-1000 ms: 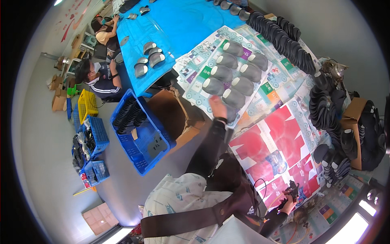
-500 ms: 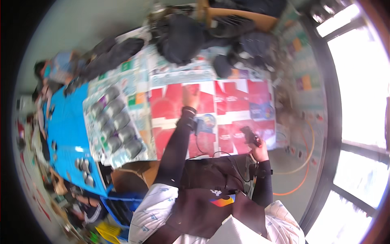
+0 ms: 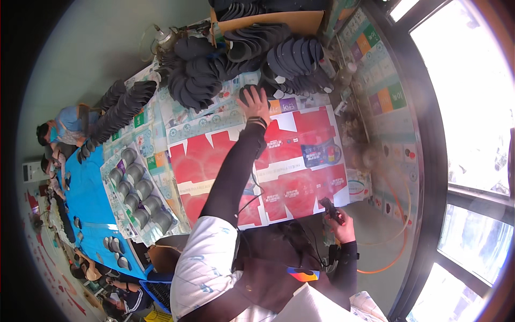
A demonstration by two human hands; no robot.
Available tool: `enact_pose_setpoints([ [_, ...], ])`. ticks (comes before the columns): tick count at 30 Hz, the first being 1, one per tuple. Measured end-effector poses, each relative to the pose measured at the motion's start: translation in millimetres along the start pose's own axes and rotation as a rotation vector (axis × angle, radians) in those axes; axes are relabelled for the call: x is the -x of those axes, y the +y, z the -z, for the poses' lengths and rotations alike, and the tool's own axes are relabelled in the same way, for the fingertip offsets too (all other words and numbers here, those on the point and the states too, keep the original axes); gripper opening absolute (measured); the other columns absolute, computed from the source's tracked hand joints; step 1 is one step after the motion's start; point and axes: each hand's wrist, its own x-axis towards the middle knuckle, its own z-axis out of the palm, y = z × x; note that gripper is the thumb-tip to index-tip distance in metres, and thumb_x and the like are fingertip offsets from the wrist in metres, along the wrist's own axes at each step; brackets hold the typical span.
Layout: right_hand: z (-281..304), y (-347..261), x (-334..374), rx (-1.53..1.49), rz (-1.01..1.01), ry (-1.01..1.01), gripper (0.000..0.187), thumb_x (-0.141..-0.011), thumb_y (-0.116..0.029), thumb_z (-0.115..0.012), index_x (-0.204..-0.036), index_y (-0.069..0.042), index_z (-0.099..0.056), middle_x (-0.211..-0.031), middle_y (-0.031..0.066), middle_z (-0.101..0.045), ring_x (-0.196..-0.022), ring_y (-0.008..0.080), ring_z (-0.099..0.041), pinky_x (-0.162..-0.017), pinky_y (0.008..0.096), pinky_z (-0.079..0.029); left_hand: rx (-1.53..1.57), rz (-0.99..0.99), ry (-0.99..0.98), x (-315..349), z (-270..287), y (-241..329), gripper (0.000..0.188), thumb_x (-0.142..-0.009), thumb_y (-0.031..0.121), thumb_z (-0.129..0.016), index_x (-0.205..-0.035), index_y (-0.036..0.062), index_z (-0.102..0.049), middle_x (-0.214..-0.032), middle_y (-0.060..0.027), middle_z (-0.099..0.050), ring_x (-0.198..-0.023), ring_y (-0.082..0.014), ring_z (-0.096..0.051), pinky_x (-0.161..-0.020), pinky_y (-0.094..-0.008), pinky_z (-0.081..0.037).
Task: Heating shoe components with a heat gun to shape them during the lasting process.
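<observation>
My left hand (image 3: 254, 103) reaches to the far side of the table, fingers spread on a dark grey rounded pad (image 3: 244, 95) at the front of the piles. Its palm hides part of that pad. Low on the right, at the near edge of the red printed cardboard sheet (image 3: 289, 201), my right hand (image 3: 343, 228) is closed around a black spray gun (image 3: 331, 209). The gun points up and away from me. Beyond my left hand stand stacks of dark grey curved pads (image 3: 196, 86), like shoe insoles.
To the left, grey cupped pads (image 3: 144, 188) lie in rows on a printed board. A blue table (image 3: 91, 198) holds more of them, with people seated along it. An open cardboard box (image 3: 279, 21) stands at the back. An orange hose (image 3: 394, 263) loops at right, near the windows.
My left hand has moved from the middle of the red sheet to the dark pads at the far side. My right hand keeps the spray gun near the table edge. The view has shifted.
</observation>
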Motion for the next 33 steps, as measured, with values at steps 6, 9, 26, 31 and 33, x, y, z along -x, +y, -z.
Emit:
enact_pose_setpoints([
  [6,11,-11,-25,-0.015,0.078,-0.094,0.039,-0.083,-0.005,-0.065,-0.122,0.001,-0.063,-0.078,0.0080,-0.067,-0.055,0.0122,-0.061,-0.051,0.0292,-0.050,0.507,0.114,0.242,1,-22,-75,0.032,-0.088,0.007,-0.056,-0.120,0.0077,-0.057,-0.119,-0.0204,-0.066,-0.107,-0.0406,-0.064,-0.092,-0.0498,-0.050],
  [9,16,-15,-33,-0.018,0.120,-0.126,0.050,-0.083,-0.004,-0.063,-0.133,0.000,-0.060,-0.078,0.0067,-0.067,-0.059,0.0120,-0.063,-0.052,0.0292,-0.050,0.786,0.374,0.247,49,35,-125,0.036,-0.088,0.005,-0.057,-0.123,0.0075,-0.054,-0.115,-0.0255,-0.065,-0.106,-0.0442,-0.065,-0.087,-0.0486,-0.052],
  [26,-90,-71,-40,0.205,0.268,-0.432,0.032,-0.085,-0.016,-0.073,-0.112,-0.004,-0.063,-0.075,0.0107,-0.065,-0.059,0.0185,-0.063,-0.058,0.0365,-0.051,0.600,0.199,-0.470,317,-43,-105,0.047,-0.089,0.014,-0.067,-0.129,-0.0024,-0.049,-0.118,-0.0299,-0.064,-0.109,-0.0460,-0.063,-0.091,-0.0511,-0.051],
  [31,-113,-76,-23,0.381,0.348,-0.375,0.031,-0.083,-0.020,-0.069,-0.108,-0.003,-0.064,-0.076,0.0192,-0.063,-0.071,0.0345,-0.066,-0.068,0.0429,-0.049,0.767,0.422,-0.380,359,-55,-100,0.039,-0.087,0.026,-0.072,-0.115,0.0000,-0.063,-0.104,-0.0235,-0.071,-0.098,-0.0405,-0.068,-0.088,-0.0492,-0.053],
  [33,-122,-89,-12,0.405,0.226,-0.402,0.031,-0.082,-0.019,-0.067,-0.109,-0.003,-0.064,-0.080,0.0209,-0.065,-0.079,0.0377,-0.067,-0.070,0.0440,-0.049,0.704,0.369,-0.372,366,-65,-104,0.037,-0.086,0.027,-0.072,-0.113,0.0015,-0.065,-0.100,-0.0204,-0.073,-0.095,-0.0382,-0.070,-0.086,-0.0479,-0.054],
])
